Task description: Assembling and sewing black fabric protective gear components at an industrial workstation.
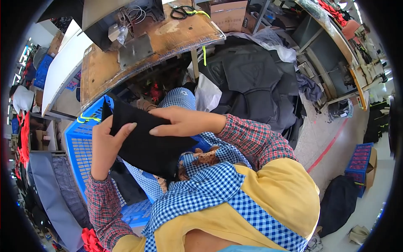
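A flat piece of black fabric (147,143) is held up in front of me with both hands. My left hand (107,145) grips its left edge, thumb lying over the front. My right hand (182,122) lies across its upper right part, fingers pointing left and pinching the cloth. Below the fabric is a blue plastic crate (84,147) with dark cloth inside. My sleeves are red plaid, and I wear a yellow and blue-checked apron.
A worn wooden worktable (168,40) with a metal plate, wires and scissors (184,11) stands ahead. A heap of black garments (256,84) lies to the right. Another blue crate (359,161) and a black bundle sit on the floor at right.
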`<state>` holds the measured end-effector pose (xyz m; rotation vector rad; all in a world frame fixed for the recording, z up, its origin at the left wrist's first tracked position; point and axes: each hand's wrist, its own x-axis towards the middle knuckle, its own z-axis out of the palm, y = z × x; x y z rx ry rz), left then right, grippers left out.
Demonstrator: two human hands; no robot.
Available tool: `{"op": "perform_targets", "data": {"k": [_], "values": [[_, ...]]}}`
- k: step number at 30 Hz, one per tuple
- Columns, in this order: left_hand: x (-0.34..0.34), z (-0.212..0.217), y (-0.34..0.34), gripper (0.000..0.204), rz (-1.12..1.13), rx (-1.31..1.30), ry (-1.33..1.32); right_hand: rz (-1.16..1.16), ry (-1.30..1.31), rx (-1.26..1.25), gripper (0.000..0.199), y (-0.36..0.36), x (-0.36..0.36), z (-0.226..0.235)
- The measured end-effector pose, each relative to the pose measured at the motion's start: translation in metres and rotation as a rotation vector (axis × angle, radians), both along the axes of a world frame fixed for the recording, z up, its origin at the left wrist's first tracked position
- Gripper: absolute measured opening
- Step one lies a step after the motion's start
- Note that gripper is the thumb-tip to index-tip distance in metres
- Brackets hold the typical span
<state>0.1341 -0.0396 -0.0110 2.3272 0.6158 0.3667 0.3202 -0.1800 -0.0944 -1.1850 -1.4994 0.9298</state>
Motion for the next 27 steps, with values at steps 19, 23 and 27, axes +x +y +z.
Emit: {"op": "perform_targets", "data": {"k": [19, 23, 27], "values": [[0.023, -0.02, 0.002, 0.026, -0.03, -0.086, 0.189, -1.196, -0.186, -0.398, 0.019, 0.015, 0.164, -0.304], [0.026, -0.027, 0.004, 0.027, -0.02, -0.106, 0.183, -1.166, -0.256, 0.051, 0.016, 0.029, 0.15, -0.255], [0.027, -0.03, 0.004, 0.027, -0.038, -0.117, 0.18, -1.112, -0.229, 0.17, 0.019, 0.029, 0.137, -0.2]]}}
